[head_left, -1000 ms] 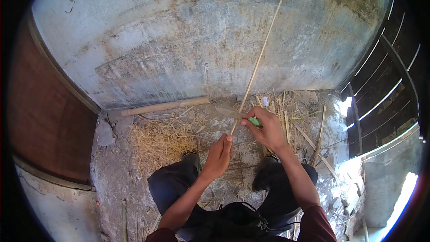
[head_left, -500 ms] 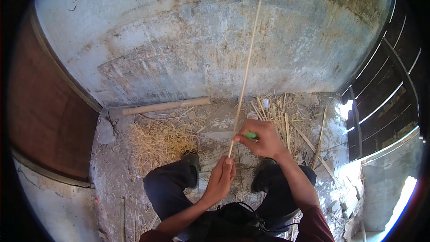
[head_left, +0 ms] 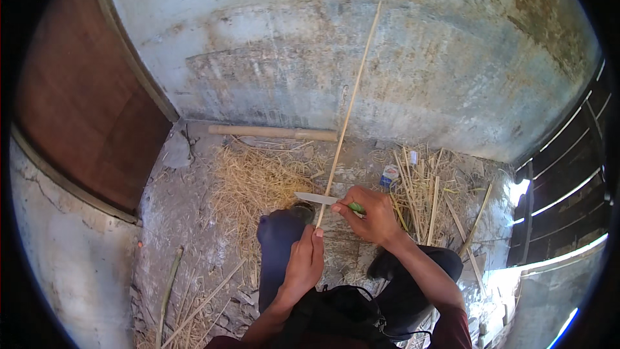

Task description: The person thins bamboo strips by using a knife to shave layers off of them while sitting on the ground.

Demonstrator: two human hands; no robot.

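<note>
My left hand [head_left: 305, 260] pinches the near end of a long, thin strip [head_left: 352, 103] of pale wood or bamboo. The strip slants up and away from me, its far end in front of the stained wall. In my right hand [head_left: 369, 217] is a knife [head_left: 316, 198] with a green handle. Its blade points left and crosses the strip a little beyond my left fingers. Right thumb and fingers close round the handle, close to the strip.
A heap of curly shavings [head_left: 258, 178] lies on the floor by my left foot. Behind it a thick pole [head_left: 274, 132] rests along the wall [head_left: 271, 77]. Several split strips [head_left: 420, 194] lie at the right, beside a small blue-and-white packet [head_left: 389, 175]. A brown door [head_left: 97, 97] stands left.
The view has shifted, so the room appears farther right. My right hand has turned the knife, and its blade now shows plainly across the strip. My left hand still holds the strip's near end.
</note>
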